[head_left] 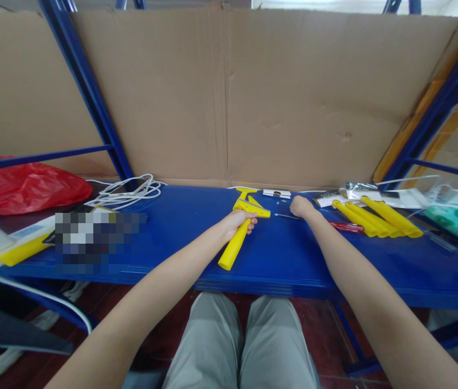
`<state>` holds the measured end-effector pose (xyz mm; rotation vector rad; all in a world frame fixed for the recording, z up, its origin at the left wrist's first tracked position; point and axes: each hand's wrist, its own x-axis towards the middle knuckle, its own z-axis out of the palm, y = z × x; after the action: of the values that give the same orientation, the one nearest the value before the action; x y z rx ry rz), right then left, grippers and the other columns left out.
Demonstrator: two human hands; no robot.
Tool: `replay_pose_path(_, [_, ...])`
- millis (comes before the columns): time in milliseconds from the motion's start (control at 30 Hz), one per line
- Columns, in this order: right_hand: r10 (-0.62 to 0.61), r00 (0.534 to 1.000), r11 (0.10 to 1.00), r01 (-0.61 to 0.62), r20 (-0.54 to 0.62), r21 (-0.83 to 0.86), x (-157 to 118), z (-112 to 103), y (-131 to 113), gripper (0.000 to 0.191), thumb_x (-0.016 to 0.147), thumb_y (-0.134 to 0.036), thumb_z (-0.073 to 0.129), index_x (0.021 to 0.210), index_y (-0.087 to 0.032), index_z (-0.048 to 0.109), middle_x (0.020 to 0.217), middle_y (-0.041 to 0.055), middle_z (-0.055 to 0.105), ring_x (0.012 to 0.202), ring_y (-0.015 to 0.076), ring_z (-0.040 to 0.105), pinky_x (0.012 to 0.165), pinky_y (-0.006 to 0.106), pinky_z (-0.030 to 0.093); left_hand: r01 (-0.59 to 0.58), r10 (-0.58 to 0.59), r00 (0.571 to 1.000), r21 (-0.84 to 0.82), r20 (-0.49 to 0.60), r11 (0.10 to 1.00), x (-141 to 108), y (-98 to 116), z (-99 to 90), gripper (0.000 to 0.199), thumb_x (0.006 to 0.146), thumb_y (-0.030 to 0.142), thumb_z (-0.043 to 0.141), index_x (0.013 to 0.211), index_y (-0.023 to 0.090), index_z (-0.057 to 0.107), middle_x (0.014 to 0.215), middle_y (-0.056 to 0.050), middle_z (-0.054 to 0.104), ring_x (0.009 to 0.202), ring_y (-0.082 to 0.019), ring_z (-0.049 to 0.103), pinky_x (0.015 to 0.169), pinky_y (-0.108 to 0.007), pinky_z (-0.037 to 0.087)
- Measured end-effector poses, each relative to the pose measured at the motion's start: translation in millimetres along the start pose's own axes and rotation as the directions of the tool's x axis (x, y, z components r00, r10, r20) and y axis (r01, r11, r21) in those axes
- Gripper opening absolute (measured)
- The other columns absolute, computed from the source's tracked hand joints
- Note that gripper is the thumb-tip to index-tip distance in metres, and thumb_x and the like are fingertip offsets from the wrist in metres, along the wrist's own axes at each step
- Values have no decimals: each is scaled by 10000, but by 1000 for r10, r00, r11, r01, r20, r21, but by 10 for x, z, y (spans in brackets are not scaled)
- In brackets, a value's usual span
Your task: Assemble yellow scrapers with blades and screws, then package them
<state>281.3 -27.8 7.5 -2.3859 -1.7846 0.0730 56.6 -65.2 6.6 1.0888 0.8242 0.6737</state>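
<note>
My left hand is wrapped round a yellow scraper-like tool, just below its wide head. The tool's tube handle slants toward the table's front edge. Behind the head lies a yellow T-shaped piece. My right hand rests low over the blue table with its fingers curled in; whatever they hold is hidden. Tiny metal parts, perhaps screws, lie just left of it. Partly under my right wrist is a screwdriver with a red handle, its shaft pointing left.
Several yellow tubes lie to the right, beside small packages. A small white box sits at the back. Coiled white cable and a red plastic bag are on the left. Cardboard walls the rear between blue posts.
</note>
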Motion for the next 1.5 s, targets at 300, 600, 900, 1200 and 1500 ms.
replay_pose_path(300, [-63,998,990,66,-27,126,-91,-9,-29,264,724,-22,535,967,-38,635,1019,244,651,1008,294,611,805,318,471,18,-19,999,-28,-45,999,-32,18,36,75,848,78,440,857,132,492,466,52,451,334,-49,380,353,-154,279])
replay_pose_path(600, [-435,887,457,366,-155,811,-316,-31,-336,130,643,-248,677,665,-162,582,668,10,640,601,107,561,595,242,450,-22,20,998,-27,-64,999,-42,8,47,88,836,78,452,784,137,489,460,40,456,321,-49,372,346,-153,273])
replay_pose_path(900, [-573,807,320,382,-144,867,-314,44,-393,234,541,-331,742,643,-167,609,608,-16,602,573,94,523,596,256,440,-21,18,999,-65,-40,998,0,-33,7,78,835,80,461,798,139,497,465,51,455,321,-38,379,352,-140,276])
replay_pose_path(1200, [-539,793,296,492,-282,819,-327,79,-468,190,583,-304,720,634,-177,587,597,-16,591,554,106,532,589,273,468,-29,24,998,-81,-62,996,-30,6,21,145,852,57,394,775,148,475,448,56,441,315,-44,376,347,-144,289])
replay_pose_path(1500, [-546,755,349,600,-365,720,-352,115,-505,178,624,-326,685,648,-174,594,638,10,614,586,133,544,574,284,457,-50,39,997,-150,-73,987,-63,36,49,153,855,57,385,768,147,473,447,62,410,311,-49,355,333,-144,272])
